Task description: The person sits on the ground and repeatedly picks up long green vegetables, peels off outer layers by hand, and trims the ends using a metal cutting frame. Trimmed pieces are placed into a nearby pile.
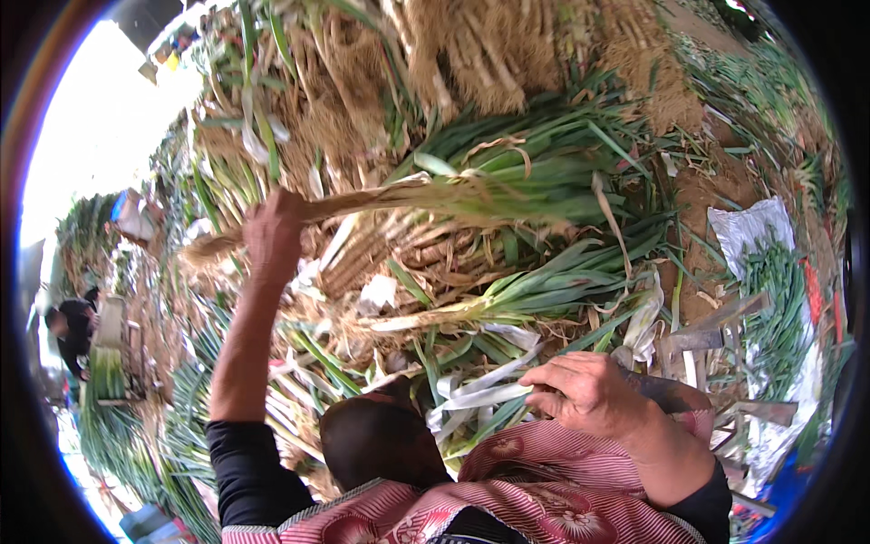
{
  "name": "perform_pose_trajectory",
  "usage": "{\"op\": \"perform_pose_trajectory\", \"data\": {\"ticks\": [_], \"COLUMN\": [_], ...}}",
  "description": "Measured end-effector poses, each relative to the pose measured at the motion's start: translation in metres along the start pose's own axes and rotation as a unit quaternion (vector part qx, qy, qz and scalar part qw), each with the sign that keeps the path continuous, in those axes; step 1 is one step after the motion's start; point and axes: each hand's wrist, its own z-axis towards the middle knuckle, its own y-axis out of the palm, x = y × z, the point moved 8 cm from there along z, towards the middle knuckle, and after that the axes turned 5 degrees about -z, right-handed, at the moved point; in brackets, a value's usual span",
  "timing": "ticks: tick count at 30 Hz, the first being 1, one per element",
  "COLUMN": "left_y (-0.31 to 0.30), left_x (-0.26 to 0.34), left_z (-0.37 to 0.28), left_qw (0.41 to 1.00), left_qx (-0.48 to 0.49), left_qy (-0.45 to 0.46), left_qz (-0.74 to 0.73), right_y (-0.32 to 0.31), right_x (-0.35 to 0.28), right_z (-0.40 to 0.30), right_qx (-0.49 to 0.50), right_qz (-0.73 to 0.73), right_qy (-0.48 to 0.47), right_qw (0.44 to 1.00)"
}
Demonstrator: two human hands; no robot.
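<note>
My left hand point(275, 221) grips an unpeeled leek point(380, 197) near its root end. The roots stick out to the left of the fist, and the green leaves stretch right over a heap of leeks. My right hand point(578, 391) is raised above my apron point(544, 469), thumb and fingertips close together; a pale strip of leaf sheath point(486, 398) runs to the fingertips, though whether they pinch it is unclear. Between the hands and the heap lies another leek point(435, 316), its leaves to the right.
Bundled leeks with brown roots point(476, 54) are piled at the far side. Peeled leaf scraps surround my knees. To the right stand a wooden frame point(714, 323) and silvery sheeting point(751, 228) with cut greens. A person point(71, 326) is at the far left beside a leek-laden stand point(109, 367).
</note>
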Motion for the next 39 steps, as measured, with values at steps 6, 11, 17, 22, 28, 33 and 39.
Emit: {"op": "perform_pose_trajectory", "data": {"ticks": [6,11,17,22,28,33,39], "left_y": [-0.311,-0.400,-0.500,-0.607,-0.372,-0.355,-0.545], "left_x": [0.029,0.039,0.036,0.062,0.048,0.071,0.075], "left_z": [0.040,0.003,0.015,0.028,0.070,0.056,0.064], "left_qw": [0.963,0.947,0.932,0.842,0.902,0.949,0.952], "left_qx": [0.211,0.250,0.269,0.307,0.147,0.004,0.172], "left_qy": [0.147,0.151,0.239,0.320,0.182,0.171,0.238], "left_qz": [0.081,0.136,0.042,0.307,0.362,0.264,0.088], "right_y": [-0.011,-0.018,-0.053,-0.059,-0.053,-0.072,-0.080], "right_x": [-0.011,-0.003,0.033,0.032,0.039,0.042,0.030], "right_z": [-0.007,0.002,-0.015,-0.007,-0.014,-0.022,-0.010], "right_qx": [0.060,0.093,0.156,0.211,0.215,0.236,0.232], "right_qz": [0.002,-0.015,-0.003,-0.014,-0.001,0.021,0.017], "right_qy": [-0.011,0.003,0.062,0.034,0.042,0.046,0.046], "right_qw": [0.998,0.996,0.986,0.977,0.976,0.970,0.971]}}
